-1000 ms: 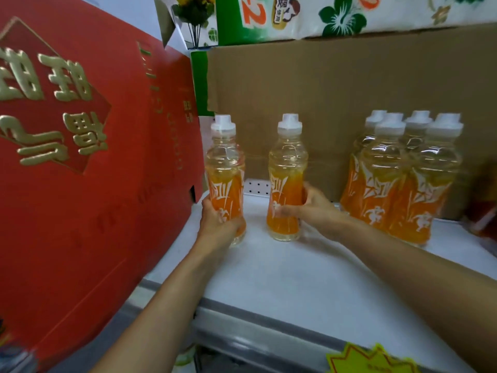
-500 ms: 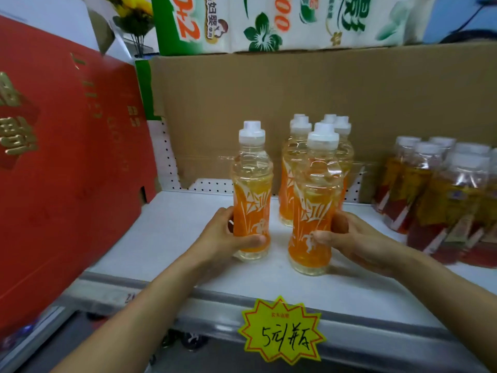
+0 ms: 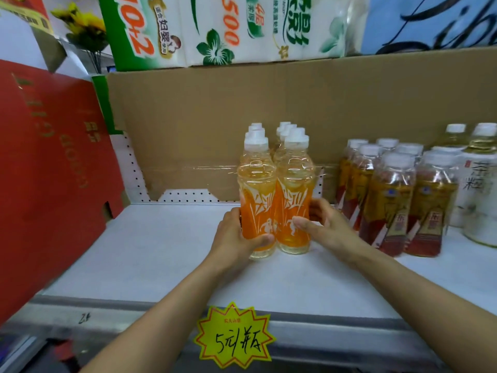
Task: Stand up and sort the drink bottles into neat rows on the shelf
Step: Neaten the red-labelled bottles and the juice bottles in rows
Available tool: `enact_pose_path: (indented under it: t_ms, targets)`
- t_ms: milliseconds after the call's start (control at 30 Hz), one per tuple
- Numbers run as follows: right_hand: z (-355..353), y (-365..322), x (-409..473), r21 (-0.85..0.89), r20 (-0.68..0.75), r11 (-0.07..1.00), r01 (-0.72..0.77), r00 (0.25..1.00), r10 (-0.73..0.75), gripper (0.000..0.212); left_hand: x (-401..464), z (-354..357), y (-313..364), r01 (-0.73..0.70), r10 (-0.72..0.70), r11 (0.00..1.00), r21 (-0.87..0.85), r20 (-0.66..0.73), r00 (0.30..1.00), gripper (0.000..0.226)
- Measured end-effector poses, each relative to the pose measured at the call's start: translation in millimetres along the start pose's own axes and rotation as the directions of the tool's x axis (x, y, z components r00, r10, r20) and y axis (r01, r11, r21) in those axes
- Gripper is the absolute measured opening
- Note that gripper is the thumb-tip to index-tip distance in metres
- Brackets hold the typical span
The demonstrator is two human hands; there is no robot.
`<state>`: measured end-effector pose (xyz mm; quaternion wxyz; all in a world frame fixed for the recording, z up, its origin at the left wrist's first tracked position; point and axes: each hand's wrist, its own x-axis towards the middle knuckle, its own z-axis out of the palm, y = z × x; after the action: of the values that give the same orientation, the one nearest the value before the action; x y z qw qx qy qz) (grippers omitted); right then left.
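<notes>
Several orange-labelled drink bottles with white caps stand in two tight rows on the white shelf (image 3: 150, 254). My left hand (image 3: 236, 238) grips the front left orange bottle (image 3: 256, 195) low on its label. My right hand (image 3: 325, 227) grips the front right orange bottle (image 3: 294, 195), thumb across the label. The two front bottles touch side by side. The bottles behind them show mostly as caps (image 3: 285, 127).
A group of red-and-gold labelled tea bottles (image 3: 390, 200) stands to the right, with pale bottles (image 3: 478, 184) beyond. A red carton (image 3: 48, 170) walls the left side. A brown cardboard box (image 3: 269, 109) backs the shelf. A yellow price tag (image 3: 234, 335) hangs on the front rail.
Both hands have slid their bottles rightward and back, closing the gap, so the two now stand together in front of the other orange bottles. The camera has panned right.
</notes>
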<state>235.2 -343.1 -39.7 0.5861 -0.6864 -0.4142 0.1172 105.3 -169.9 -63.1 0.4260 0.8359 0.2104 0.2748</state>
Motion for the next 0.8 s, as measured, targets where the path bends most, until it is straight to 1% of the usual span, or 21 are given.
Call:
enact_pose_path:
  t_ms: [67,100,133,167,200,233,267,300,333,400,467,500,600,700,800]
  targets:
    - [3,-1,0,-0.043,-0.004,0.999,0.028,1.0,-0.028,0.054,3,2,-1,-0.004,0.004,0.999,0.039,-0.012,1.0,0.092]
    - [4,2,0,-0.051,0.008,0.998,0.035,0.999,-0.035,0.059,3,2,-1,-0.017,0.018,0.998,0.06,-0.027,0.999,0.093]
    - [6,4,1,-0.059,0.018,0.997,0.047,0.999,-0.046,0.071,4,2,1,-0.014,0.018,0.997,0.077,-0.047,0.999,0.097]
    - [8,6,3,-0.072,0.024,0.996,0.054,0.998,-0.052,0.084,6,2,0,-0.007,0.012,0.996,0.084,-0.059,0.998,0.106]
    - [9,7,6,-0.085,0.026,0.995,0.057,0.998,-0.055,0.093,8,0,2,0.008,-0.005,0.998,0.068,-0.04,0.999,0.121]
    - [10,7,10,-0.088,0.033,0.995,0.057,0.998,-0.054,0.099,13,-3,2,0.013,-0.013,1.0,0.017,0.002,1.0,0.135]
    - [11,7,16,-0.062,0.05,0.997,0.051,0.998,-0.048,0.102,17,-6,3,0.029,-0.026,0.998,-0.047,0.064,0.998,0.141]
    - [12,6,21,-0.009,0.073,0.999,0.038,0.997,-0.037,0.101,22,-9,3,0.041,-0.026,0.993,-0.11,0.134,0.991,0.141]
    - [13,4,24,0.049,0.101,0.999,0.021,0.995,-0.026,0.098,27,-11,4,0.064,-0.029,0.984,-0.166,0.208,0.978,0.135]
    - [14,5,30,0.108,0.138,0.994,-0.005,0.99,-0.01,0.095,34,-10,5,0.101,-0.018,0.959,-0.266,0.299,0.954,0.117]
    - [13,9,34,0.108,0.139,0.994,-0.036,0.99,0.021,0.1,39,-8,7,0.121,-0.017,0.941,-0.316,0.312,0.95,0.1]
    - [13,11,34,0.104,0.141,0.994,-0.044,0.99,0.029,0.102,42,-7,7,0.125,-0.012,0.931,-0.343,0.313,0.95,0.095]
    - [12,12,34,0.114,0.165,0.992,-0.053,0.986,0.033,0.098,49,-7,6,0.14,-0.019,0.921,-0.363,0.316,0.948,0.093]
    - [13,13,32,0.121,0.147,0.991,-0.054,0.989,0.036,0.094,48,-6,4,0.109,0.022,0.915,-0.388,0.317,0.948,0.096]
    - [16,11,31,0.122,0.128,0.99,-0.063,0.991,0.048,0.094,49,-5,2,0.11,0.026,0.907,-0.408,0.312,0.95,0.097]
